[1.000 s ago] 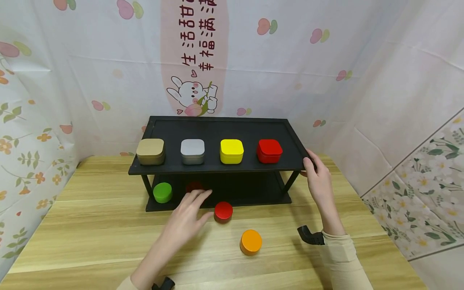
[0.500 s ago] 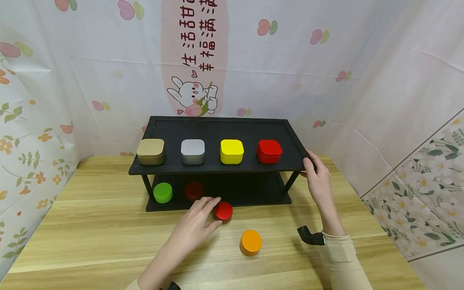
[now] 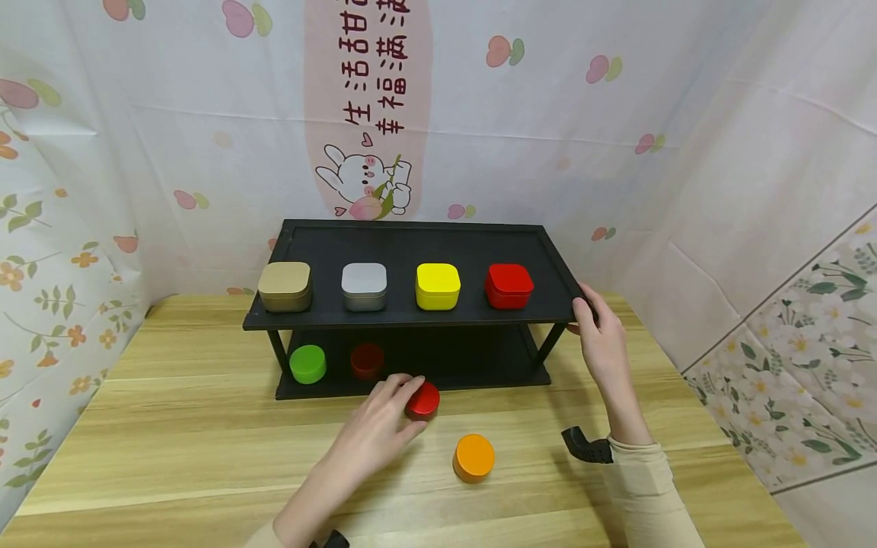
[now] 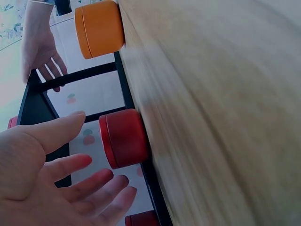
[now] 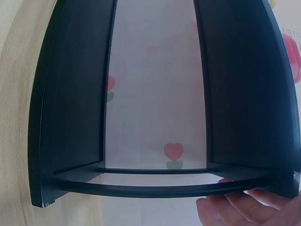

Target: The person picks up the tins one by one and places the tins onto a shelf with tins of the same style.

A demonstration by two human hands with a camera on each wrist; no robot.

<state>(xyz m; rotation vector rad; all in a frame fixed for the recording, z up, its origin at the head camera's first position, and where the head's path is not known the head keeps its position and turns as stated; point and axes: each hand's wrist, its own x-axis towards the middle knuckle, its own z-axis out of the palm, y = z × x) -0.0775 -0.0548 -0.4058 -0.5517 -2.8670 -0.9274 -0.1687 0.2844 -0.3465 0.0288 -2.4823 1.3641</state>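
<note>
My left hand [image 3: 373, 434] reaches to a round red tin [image 3: 426, 403] that stands on the table just before the black two-tier shelf [image 3: 418, 242]. In the left wrist view, the thumb and spread fingers [image 4: 101, 186] lie just short of this tin [image 4: 128, 139], with a gap showing. My right hand [image 3: 603, 342] grips the right end of the shelf's upper board, its thumb on top. From the right wrist camera, its fingers [image 5: 230, 207] pass below the shelf's end bar. On the lower board stand a green round tin [image 3: 307, 364] and a dark red one [image 3: 368, 361].
An orange round tin [image 3: 474, 458] stands on the wooden table [image 3: 171, 457], nearer me. Along the upper board's front sit square tins: gold [image 3: 285, 287], silver [image 3: 365, 287], yellow [image 3: 438, 287] and red [image 3: 509, 287]. Patterned cloth [image 3: 226, 152] hangs behind.
My left hand has drawn back from the dark red tin on the lower board and moved right to the red tin on the table. My right hand has stayed on the shelf.
</note>
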